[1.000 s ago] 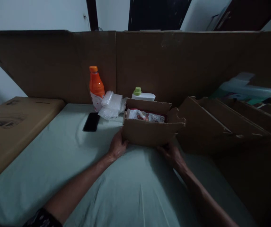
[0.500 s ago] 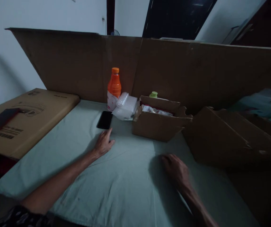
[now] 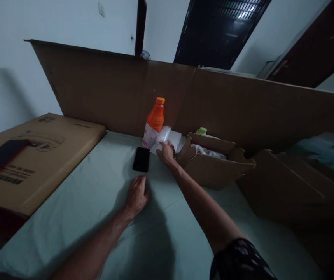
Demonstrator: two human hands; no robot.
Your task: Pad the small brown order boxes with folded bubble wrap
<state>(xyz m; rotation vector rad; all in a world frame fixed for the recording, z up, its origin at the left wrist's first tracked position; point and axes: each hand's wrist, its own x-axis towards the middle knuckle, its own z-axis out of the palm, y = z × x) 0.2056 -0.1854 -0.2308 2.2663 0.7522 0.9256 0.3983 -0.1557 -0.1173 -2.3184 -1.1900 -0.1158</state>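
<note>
The small cardboard box [image 3: 213,171] stands open near the far edge of the tabletop [image 3: 76,210], its flaps up, right of middle. Inside lie pale crinkled packets [image 3: 209,152] with some red print (how many I cannot tell in this dim light). A green-capped bottle [image 3: 201,131] shows just behind the box's far wall.

The right hand [image 3: 166,151] reaches across to the bubble wrap [image 3: 169,137], a single rolled bundle at the far edge, wedged between the orange bottle [image 3: 154,120] and the box's left flap. Its fingers curl over the bundle's near end and grip it. The left hand [image 3: 137,194] lies on the pale green sheet, nearer the front edge, palm down, fingers loosely spread and holding nothing. Its fingertips are just short of the black phone [image 3: 141,159], which lies flat near the bundle.

Counted: two bottles, one orange and one green-capped; one bundle of wrap; one small open box; two dark flat devices, namely the phone on the sheet and another one [image 3: 2,154] lying on the large flat carton [image 3: 47,155] along the tabletop's left edge. A tall cardboard wall [image 3: 105,89] stands along the far edge. At the right edge lean more cardboard boxes [image 3: 295,186], closed or folded, contents hidden.
</note>
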